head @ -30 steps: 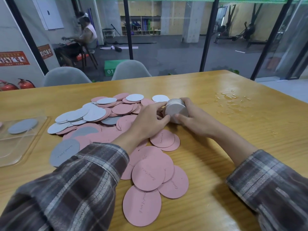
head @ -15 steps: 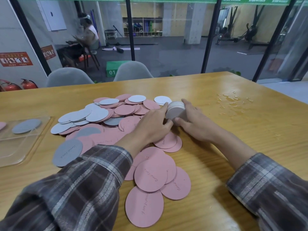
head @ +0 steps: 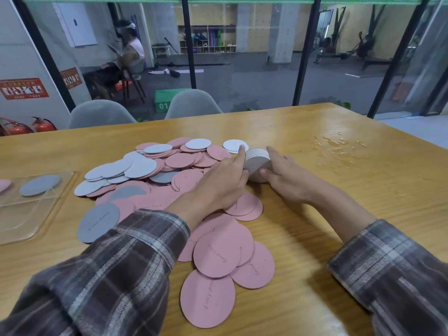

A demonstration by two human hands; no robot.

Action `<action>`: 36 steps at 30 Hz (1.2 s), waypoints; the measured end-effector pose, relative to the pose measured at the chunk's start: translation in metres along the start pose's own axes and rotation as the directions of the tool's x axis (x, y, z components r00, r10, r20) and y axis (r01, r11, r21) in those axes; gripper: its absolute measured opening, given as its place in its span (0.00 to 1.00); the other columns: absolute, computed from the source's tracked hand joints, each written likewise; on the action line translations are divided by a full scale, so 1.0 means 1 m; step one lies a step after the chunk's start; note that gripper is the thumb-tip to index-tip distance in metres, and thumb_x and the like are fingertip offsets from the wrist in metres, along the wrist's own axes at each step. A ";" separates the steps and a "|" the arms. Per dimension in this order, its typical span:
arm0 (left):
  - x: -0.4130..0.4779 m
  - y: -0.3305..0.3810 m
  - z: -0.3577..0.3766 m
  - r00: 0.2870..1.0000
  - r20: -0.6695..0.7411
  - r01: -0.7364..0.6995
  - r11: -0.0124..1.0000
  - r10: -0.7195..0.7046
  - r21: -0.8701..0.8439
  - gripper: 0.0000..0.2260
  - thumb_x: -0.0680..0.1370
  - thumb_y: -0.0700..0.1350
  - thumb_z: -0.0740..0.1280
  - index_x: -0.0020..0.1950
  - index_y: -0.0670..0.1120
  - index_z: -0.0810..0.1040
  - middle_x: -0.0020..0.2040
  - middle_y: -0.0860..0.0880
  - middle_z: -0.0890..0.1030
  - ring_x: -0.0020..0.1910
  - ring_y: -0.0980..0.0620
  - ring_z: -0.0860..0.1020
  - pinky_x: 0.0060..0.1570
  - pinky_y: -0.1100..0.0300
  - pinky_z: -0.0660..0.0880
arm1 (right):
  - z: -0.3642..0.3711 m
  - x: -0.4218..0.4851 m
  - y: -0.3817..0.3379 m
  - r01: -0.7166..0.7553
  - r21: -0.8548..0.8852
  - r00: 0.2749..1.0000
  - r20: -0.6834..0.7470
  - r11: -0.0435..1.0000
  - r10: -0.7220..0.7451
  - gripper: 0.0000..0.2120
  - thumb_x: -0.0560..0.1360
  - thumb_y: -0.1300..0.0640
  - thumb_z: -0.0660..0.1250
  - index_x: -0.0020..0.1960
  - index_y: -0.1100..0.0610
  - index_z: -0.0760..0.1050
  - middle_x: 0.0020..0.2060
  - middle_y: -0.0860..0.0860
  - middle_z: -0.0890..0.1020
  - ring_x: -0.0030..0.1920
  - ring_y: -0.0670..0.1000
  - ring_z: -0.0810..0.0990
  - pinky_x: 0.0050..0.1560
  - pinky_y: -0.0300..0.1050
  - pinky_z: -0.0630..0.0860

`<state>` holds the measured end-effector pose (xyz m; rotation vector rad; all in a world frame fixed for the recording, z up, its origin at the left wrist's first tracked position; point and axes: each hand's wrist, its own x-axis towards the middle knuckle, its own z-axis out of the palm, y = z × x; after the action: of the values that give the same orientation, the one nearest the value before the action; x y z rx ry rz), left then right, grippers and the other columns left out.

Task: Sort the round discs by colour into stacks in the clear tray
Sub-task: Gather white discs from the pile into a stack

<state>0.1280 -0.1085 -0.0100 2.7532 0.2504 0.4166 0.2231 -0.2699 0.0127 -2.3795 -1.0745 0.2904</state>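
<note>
Squaring the stack of whitish round discs [head: 257, 163], on edge on the wooden worktop [head: 363, 180], we curl the fingers of left hand [head: 225, 183] and right hand [head: 287, 177] round it; even pressure from both sides should align it.

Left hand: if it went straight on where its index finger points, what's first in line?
The lone white disc, right past the index fingertip of the left hand and beside the stack it grips. Whether the finger is above the disc or already touching it is unclear.
</note>
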 end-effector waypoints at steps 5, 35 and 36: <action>-0.007 -0.002 -0.011 0.998 -0.063 -0.018 0.976 0.004 -0.219 0.11 0.83 0.41 0.63 0.65 0.42 0.74 0.54 0.44 0.82 0.53 0.39 0.79 0.56 0.44 0.74 | 0.003 0.001 0.003 0.069 0.109 0.996 -0.061 0.992 -0.062 0.22 0.83 0.52 0.62 0.74 0.53 0.60 0.64 0.56 0.76 0.63 0.57 0.74 0.60 0.50 0.70; -0.224 -0.142 -0.156 0.838 -0.458 0.101 0.908 -0.298 -0.407 0.13 0.80 0.44 0.73 0.64 0.50 0.82 0.51 0.54 0.86 0.53 0.62 0.82 0.52 0.69 0.77 | 0.100 0.005 -0.227 0.511 0.212 0.857 -0.056 0.833 -0.512 0.17 0.74 0.43 0.75 0.59 0.48 0.76 0.48 0.39 0.82 0.45 0.38 0.81 0.45 0.32 0.76; -0.229 -0.150 -0.161 0.831 -0.460 0.108 0.901 -0.313 -0.419 0.13 0.80 0.44 0.73 0.64 0.49 0.82 0.51 0.54 0.86 0.53 0.62 0.83 0.53 0.67 0.78 | 0.105 0.009 -0.237 0.507 0.215 0.858 -0.039 0.834 -0.512 0.17 0.74 0.43 0.75 0.58 0.49 0.76 0.48 0.40 0.82 0.44 0.39 0.81 0.46 0.36 0.77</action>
<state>-0.1560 0.0292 0.0220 2.1528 0.5460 1.0294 0.0367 -0.0935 0.0493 -1.8127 -1.5504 0.2232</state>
